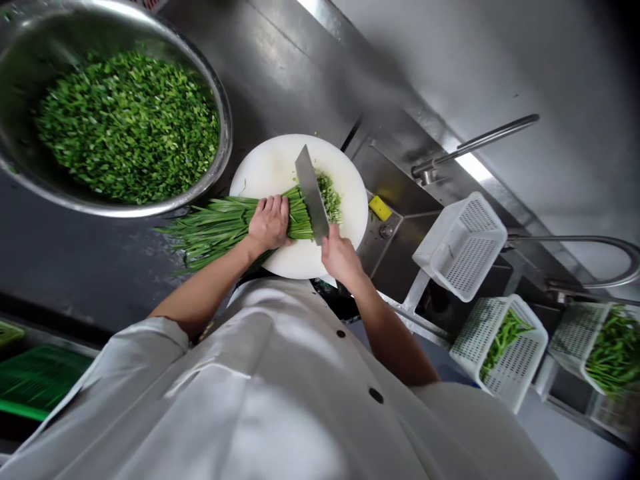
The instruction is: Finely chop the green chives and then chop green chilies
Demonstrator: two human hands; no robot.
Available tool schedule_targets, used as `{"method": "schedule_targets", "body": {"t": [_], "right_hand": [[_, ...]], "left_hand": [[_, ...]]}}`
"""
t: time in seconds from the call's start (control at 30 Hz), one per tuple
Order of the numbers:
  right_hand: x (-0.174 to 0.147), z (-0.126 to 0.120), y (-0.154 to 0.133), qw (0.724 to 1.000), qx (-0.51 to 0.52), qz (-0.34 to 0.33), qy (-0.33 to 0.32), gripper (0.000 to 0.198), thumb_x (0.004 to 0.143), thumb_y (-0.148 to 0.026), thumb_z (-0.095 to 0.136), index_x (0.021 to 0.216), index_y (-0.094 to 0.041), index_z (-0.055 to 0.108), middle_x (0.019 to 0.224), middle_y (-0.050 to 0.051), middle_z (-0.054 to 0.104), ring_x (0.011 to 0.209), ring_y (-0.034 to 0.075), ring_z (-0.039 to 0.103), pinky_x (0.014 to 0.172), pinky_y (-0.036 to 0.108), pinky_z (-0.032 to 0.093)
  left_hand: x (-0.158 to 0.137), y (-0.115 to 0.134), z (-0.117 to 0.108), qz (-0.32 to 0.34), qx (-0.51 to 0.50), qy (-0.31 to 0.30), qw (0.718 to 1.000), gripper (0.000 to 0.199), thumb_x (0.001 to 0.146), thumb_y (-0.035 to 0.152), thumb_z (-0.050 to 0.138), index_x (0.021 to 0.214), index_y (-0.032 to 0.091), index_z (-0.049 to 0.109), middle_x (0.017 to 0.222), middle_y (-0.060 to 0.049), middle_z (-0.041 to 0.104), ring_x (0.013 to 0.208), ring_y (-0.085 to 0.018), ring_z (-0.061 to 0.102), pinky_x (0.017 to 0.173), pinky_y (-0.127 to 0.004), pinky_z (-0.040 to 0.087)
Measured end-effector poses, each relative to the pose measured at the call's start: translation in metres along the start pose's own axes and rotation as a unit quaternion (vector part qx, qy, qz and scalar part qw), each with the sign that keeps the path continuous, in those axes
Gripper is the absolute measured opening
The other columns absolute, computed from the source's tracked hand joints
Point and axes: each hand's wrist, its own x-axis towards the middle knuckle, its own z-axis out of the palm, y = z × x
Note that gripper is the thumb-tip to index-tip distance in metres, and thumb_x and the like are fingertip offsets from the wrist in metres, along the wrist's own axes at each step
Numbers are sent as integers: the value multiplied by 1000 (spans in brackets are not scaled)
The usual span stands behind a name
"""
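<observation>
On a round white cutting board (295,261) lies a thick bunch of garlic chives (215,227), its leafy ends reaching past the board's left edge. My left hand (270,221) presses down on the bunch with the fingers wrapped over it. In my right hand (341,255) is the handle of a cleaver (311,190), closed in the fingers. The wide blade stands at the cut ends of the stalks, just right of my left hand. Beyond the blade sits a small heap of chopped chives (330,199).
A large steel bowl (226,127) of chopped greens stands at upper left. To the right are a sink with a yellow sponge (380,208), a faucet (425,172), and white plastic baskets (440,243), two holding green vegetables. A green crate (45,377) is at lower left.
</observation>
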Motion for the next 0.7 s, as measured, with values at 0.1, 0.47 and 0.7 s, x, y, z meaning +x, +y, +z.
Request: {"method": "schedule_targets", "body": {"t": [0.1, 0.47, 0.7], "right_hand": [[-44, -15, 5, 1000, -13, 9, -21, 32, 105, -21, 36, 135, -12, 38, 92, 15, 71, 89, 29, 71, 74, 32, 46], [23, 16, -10, 999, 20, -2, -29, 35, 104, -18, 32, 137, -7, 36, 107, 23, 71, 100, 32, 69, 82, 37, 48], [-10, 0, -1, 1000, -7, -6, 2, 36, 105, -24, 31, 138, -10, 36, 98, 18, 72, 92, 31, 70, 76, 35, 47]], "left_hand": [[0, -1, 0, 5, 0, 4, 1000, 120, 66, 53, 81, 157, -4, 28, 150, -31, 46, 139, -43, 42, 121, -48, 23], [1, -1, 2, 9, -12, -1, 1000, 120, 68, 52, 81, 159, -3, 26, 154, -31, 42, 142, -45, 38, 121, -51, 22], [1, 1, -2, -6, -11, -6, 1000, 121, 68, 52, 82, 158, -5, 26, 152, -31, 43, 141, -44, 40, 122, -48, 24]]}}
